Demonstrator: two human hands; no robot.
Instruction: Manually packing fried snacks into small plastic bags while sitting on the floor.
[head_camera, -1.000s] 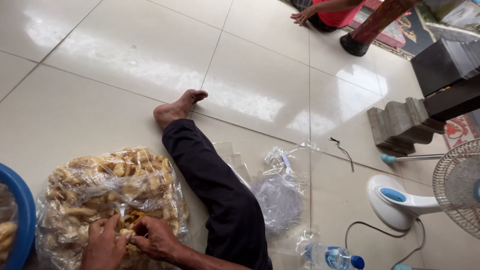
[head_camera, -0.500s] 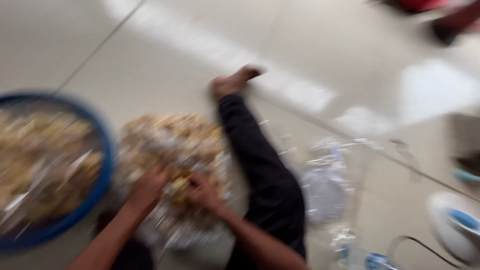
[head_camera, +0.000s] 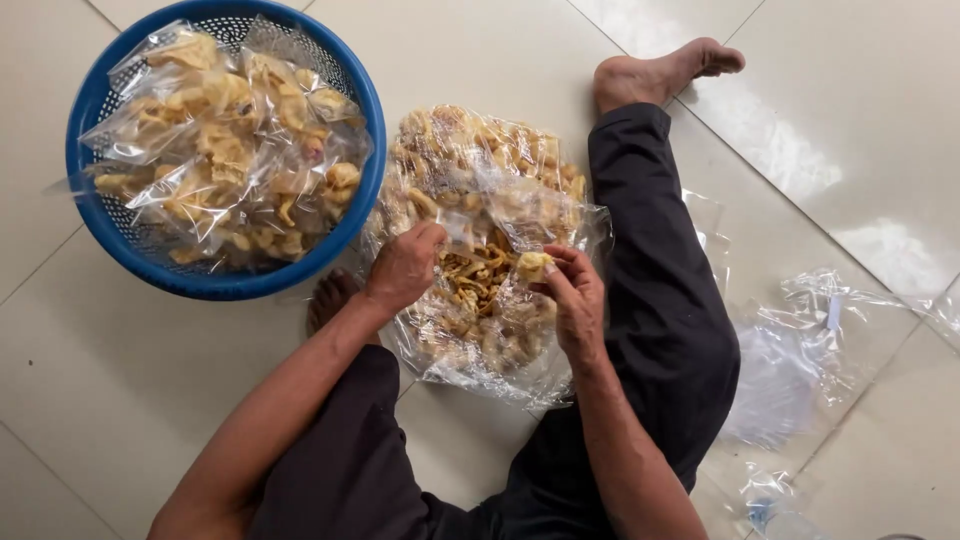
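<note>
The floor (head_camera: 500, 60) was glossy pale tile, and the person sat on it with dark-trousered legs spread. Between the legs lay a large clear plastic bag (head_camera: 480, 250) of pale fried crackers, its mouth open at the centre. The left hand (head_camera: 405, 265) was bunched on the bag's film at the mouth's nine o'clock edge, fingers together and gripping. The right hand (head_camera: 575, 300), at three o'clock, had its fingers pinched on one cracker piece (head_camera: 533, 265). A blue basket (head_camera: 100, 100) of filled small bags stood at ten o'clock, just beside the large bag. Loose empty bags (head_camera: 790, 370) lay at four o'clock. Judged: crackers light, brittle, likely greasy; best taken singly by light pinch. The film was thin and slippery; best held bunched at its edge.
</note>
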